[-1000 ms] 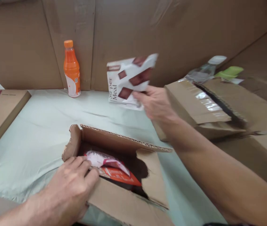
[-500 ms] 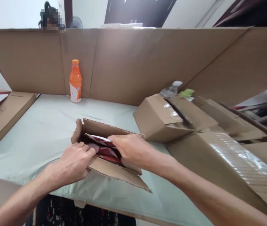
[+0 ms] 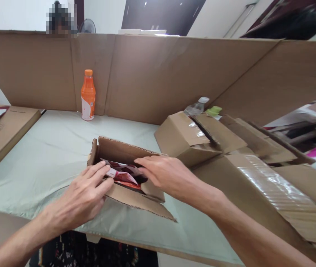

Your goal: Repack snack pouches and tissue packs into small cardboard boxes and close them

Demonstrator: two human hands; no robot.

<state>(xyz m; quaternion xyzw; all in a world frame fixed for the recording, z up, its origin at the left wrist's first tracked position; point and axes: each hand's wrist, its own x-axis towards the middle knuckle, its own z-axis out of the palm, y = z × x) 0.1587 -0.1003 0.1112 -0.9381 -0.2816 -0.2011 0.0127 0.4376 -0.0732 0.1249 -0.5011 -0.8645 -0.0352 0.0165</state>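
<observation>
An open cardboard box (image 3: 138,200) stands on the table with its flaps up and out. Inside lie red and white packets (image 3: 124,177), standing on edge and partly hidden by the box walls. My left hand (image 3: 91,189) rests over the near left corner of the box, its fingers stretched toward the packets and touching there. Over the right end, my right hand (image 3: 166,170) is open, fingers extended just above the packets near the far wall. Neither hand visibly grips a packet.
An orange bottle (image 3: 88,95) stands against the cardboard partition (image 3: 152,78). Larger cardboard boxes (image 3: 216,185) crowd the right side, with a clear plastic bottle (image 3: 195,107) behind them. A flat carton (image 3: 15,126) carrying a packet lies left. Beyond the partition is a person (image 3: 60,20).
My right hand has loosened from a packet and its fingers have straightened. That packet sits lower in the box. My left fingers have spread out more; the view has shifted slightly.
</observation>
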